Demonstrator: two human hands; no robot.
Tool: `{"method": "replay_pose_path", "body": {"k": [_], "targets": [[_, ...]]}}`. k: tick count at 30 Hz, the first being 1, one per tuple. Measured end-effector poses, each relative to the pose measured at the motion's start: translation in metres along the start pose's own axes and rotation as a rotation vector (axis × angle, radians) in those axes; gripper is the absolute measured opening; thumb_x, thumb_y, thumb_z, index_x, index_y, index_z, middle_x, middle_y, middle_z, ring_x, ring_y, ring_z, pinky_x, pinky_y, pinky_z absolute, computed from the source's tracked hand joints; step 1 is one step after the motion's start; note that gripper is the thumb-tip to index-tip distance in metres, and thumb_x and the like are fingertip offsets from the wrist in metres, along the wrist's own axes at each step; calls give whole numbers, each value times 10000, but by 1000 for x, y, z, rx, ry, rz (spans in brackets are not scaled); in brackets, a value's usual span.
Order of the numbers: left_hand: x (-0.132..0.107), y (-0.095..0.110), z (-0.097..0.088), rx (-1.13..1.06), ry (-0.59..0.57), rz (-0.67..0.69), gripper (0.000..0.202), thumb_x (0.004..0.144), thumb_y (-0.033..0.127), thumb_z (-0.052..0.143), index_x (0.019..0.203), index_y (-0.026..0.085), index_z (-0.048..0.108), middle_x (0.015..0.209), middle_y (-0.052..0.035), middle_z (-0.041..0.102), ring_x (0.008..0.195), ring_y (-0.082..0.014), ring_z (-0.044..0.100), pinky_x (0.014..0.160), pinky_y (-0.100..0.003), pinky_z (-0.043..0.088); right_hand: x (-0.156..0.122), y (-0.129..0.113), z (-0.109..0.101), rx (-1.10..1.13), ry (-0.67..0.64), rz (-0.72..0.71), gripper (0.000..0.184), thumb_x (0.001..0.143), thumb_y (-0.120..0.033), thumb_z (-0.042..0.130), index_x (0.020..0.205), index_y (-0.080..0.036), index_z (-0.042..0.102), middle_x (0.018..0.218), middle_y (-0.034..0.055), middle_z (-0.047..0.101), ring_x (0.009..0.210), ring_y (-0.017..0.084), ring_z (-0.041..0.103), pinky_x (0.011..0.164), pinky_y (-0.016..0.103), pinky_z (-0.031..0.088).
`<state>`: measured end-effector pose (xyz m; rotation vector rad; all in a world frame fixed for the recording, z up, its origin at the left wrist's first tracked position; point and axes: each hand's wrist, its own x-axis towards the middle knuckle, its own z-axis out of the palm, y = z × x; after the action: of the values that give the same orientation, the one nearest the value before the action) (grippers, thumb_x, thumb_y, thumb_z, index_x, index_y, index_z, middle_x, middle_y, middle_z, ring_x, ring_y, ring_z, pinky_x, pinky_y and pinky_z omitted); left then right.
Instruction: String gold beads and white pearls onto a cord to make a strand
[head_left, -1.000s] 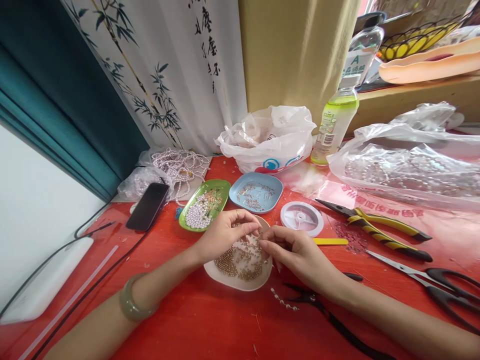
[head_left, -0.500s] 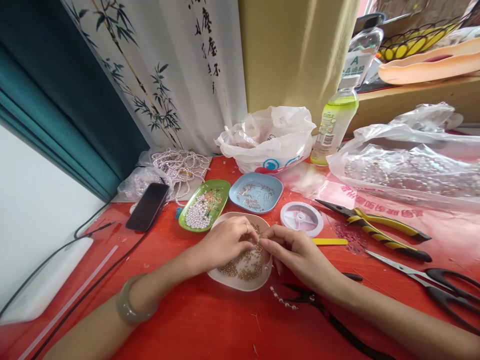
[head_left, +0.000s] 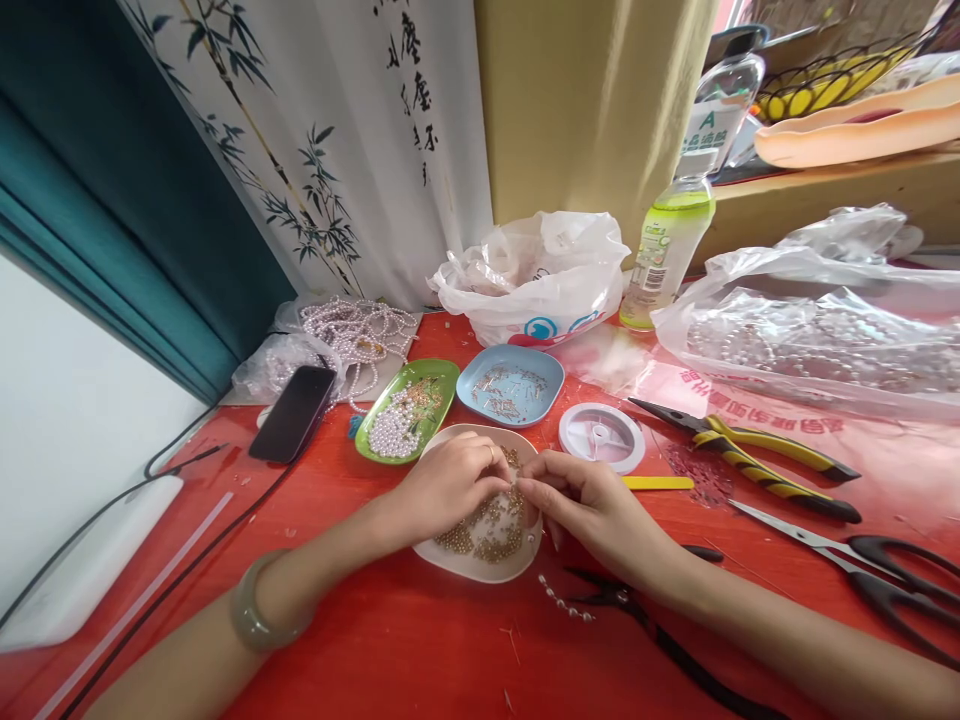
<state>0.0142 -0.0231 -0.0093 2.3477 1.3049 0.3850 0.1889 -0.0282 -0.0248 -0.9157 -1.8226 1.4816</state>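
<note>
My left hand (head_left: 448, 485) and my right hand (head_left: 583, 505) meet fingertip to fingertip over a cream dish (head_left: 480, 562) of small gold beads (head_left: 489, 532). Both hands are closed in a pinch; what they pinch is too small to make out. A short strand of pearls (head_left: 561, 599) trails on the red table below my right hand. A pale green bangle (head_left: 251, 612) circles my left wrist.
Behind the dish stand a green dish of pearls (head_left: 405, 411), a blue dish of metal bits (head_left: 511, 385) and a thread spool (head_left: 601, 437). Yellow-handled pliers (head_left: 757, 455), scissors (head_left: 862, 560) and black pliers (head_left: 660, 635) lie right. A phone (head_left: 293, 413), pearl strands, plastic bags and a bottle (head_left: 671, 235) are behind.
My left hand drew back from the far rim of the cream dish and closed its fingers against my right hand's fingertips. The right hand has stayed put.
</note>
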Motion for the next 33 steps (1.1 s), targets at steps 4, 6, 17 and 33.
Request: {"method": "replay_pose_path", "body": {"k": [4,6,17,33], "targets": [[0,1,0,-8,19,-22,77,785,194,522,749,173,587,813,-20,629,814,-178,527,768,-328,385,-1,-1,0,17,-2,0,202,835,-307,458,718,-157,526,603,-11,558,459,75,463,419,184,361],[0,1,0,-11,42,-35,81,786,191,518,751,173,589,808,-22,630,807,-179,527,761,-332,387,-1,-1,-1,19,-3,-1,210,835,-315,459,719,-155,528,596,-11,554,459,74,460,416,181,359],[1,5,-1,-230,133,-114,85,737,152,547,735,184,626,809,-23,644,799,-173,560,753,-324,420,1,0,0,-3,3,7,200,833,-296,461,712,-154,532,600,-4,557,469,75,468,426,182,375],[4,-2,-1,-658,122,-265,82,715,198,581,755,138,621,765,-28,637,701,-129,570,673,-263,463,-1,-2,-1,-2,-2,3,179,829,-273,462,703,-165,530,597,-6,580,491,87,507,440,191,377]]}}
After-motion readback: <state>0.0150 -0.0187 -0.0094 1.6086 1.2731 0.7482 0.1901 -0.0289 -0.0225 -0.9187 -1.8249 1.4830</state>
